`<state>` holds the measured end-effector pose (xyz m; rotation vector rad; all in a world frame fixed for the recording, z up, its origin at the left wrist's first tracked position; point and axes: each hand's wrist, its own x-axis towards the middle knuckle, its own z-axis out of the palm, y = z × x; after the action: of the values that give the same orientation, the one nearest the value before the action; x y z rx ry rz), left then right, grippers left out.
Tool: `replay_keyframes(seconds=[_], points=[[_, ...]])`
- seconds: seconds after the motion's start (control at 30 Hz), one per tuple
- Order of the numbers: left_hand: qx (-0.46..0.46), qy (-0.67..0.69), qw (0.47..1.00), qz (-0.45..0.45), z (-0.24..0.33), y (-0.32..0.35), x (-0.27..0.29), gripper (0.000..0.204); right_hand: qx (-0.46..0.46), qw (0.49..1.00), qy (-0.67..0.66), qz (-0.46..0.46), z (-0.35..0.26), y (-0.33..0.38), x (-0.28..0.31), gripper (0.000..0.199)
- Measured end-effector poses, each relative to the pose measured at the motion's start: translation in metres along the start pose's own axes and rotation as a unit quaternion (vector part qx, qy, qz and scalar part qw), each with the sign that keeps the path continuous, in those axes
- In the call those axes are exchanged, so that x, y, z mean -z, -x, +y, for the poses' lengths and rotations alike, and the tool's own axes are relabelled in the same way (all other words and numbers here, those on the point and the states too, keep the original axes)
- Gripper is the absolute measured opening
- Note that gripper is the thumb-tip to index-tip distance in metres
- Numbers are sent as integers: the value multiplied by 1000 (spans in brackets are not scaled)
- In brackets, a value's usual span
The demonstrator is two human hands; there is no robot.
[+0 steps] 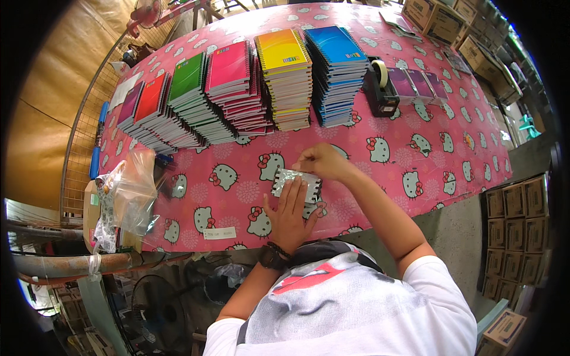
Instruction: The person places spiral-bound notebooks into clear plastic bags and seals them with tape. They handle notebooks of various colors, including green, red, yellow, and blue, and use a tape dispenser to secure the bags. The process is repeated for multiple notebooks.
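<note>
A small bundle of spiral notebooks [280, 180], with a shiny clear wrapping over it, lies on the pink table near its front edge. My left hand [287, 216] rests flat on top of it, fingers stretched out, a dark watch and bracelet on the wrist. At the bundle's far edge my right hand [325, 161] is closed in a pinch. What those fingertips hold, if anything, is too small to make out. Beyond the hands stand stacks of spiral notebooks with blue [338, 44], yellow [284, 50], pink [228, 64], green [187, 77], red [151, 97] and purple [130, 105] covers.
A black tape dispenser [380, 98] stands right of the blue stack, beside several purple wrapped bundles [412, 86]. Clear plastic bags [135, 190] hang over the table's left end. A white paper slip [219, 233] lies near the front edge. Cartons [516, 228] are piled at right.
</note>
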<state>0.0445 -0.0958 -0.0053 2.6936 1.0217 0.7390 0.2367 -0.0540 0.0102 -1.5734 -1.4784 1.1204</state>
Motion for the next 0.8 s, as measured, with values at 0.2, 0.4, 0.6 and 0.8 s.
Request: replay_keyframes(seconds=[0.2,0.4,0.6,0.8], points=[[49,40,998,-7,1,2,-3,70,32,915,-77,394,81,22,119,20],[42,-6,999,-10,8,-2,-9,74,-146,842,169,490,169,0,240,36],[58,-1,998,-32,10,-3,1,75,4,809,280,516,151,-4,235,31],[63,5,998,-27,11,-4,6,75,-114,862,-325,373,187,40,187,18]])
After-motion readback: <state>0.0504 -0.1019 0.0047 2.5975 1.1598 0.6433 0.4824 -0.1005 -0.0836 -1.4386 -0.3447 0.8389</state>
